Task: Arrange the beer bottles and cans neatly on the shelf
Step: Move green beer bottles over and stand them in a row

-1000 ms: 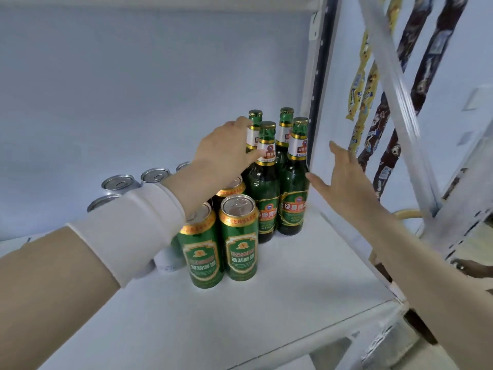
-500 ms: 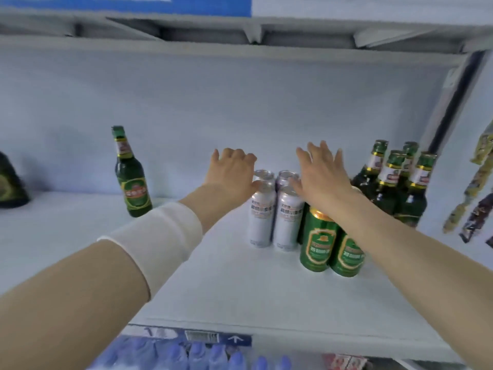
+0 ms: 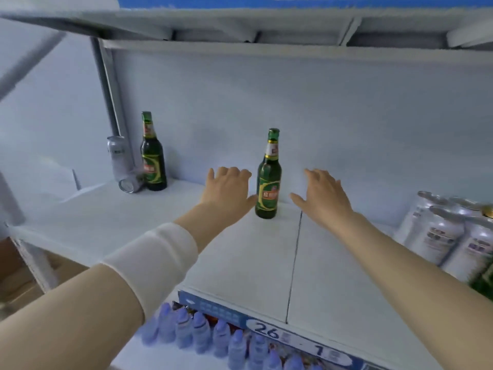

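Note:
A green beer bottle (image 3: 268, 180) stands upright alone in the middle of the white shelf (image 3: 240, 257), near the back wall. My left hand (image 3: 226, 190) is just to its left, fingers spread, thumb close to the bottle's base. My right hand (image 3: 324, 194) is to its right, open and a little apart from it. Neither hand holds anything. A second green bottle (image 3: 152, 156) stands at the far left with an upright silver can (image 3: 118, 156) behind it and a silver can lying on its side (image 3: 130, 184).
Several silver cans (image 3: 442, 231) are grouped at the right edge, with a bit of green can below them. The upper shelf (image 3: 240, 25) hangs overhead. Blue-capped water bottles (image 3: 213, 335) fill the level below, behind a price strip (image 3: 266, 329). A grey upright post (image 3: 106, 97) stands at left.
The view has swung left from the packed bottles and cans. Both hands left that group and now flank the lone bottle in the shelf's middle.

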Available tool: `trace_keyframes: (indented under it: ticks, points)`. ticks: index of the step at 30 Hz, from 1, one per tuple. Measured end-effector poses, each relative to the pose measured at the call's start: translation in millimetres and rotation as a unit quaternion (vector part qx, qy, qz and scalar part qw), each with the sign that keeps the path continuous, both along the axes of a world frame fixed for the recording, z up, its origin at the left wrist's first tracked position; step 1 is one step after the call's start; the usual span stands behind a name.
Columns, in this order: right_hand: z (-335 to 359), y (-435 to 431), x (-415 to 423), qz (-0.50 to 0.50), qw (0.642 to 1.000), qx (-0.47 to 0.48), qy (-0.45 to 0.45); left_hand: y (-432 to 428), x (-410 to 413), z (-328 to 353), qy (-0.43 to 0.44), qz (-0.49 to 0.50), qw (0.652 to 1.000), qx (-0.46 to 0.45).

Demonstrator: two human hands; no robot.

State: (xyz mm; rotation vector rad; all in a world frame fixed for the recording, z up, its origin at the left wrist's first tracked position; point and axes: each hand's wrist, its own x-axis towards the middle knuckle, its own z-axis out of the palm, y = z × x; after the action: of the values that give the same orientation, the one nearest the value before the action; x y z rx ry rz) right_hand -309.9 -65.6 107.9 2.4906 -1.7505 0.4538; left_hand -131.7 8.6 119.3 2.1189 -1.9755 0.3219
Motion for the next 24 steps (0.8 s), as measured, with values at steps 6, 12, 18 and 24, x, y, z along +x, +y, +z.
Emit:
trace_keyframes:
  ticks: [6, 12, 18, 24]
  points:
    - [-32.8, -21.9, 67.4, -0.025, 0.981, 0.082, -0.173, -29.7, 74.1, -35.5, 0.019, -0.013, 0.999, 0.034]
    - [-55.4, -95.8, 78.7, -0.076, 0.935, 0.145, -0.315, -77.2, 115.7, -51.7, 0.065, -0.035, 0.997, 0.005]
    - [-81.8, -139.5, 73.6, -0.021, 0.873, 0.215, -0.437, -106.8, 169.8, -55.4, 0.118, -0.023, 0.990, -0.077]
    - [-92.8, -147.7, 87.9, -0.045, 0.872, 0.209, -0.441, -119.8, 243.2, -54.9, 0.218, 0.032, 0.960, -0.174]
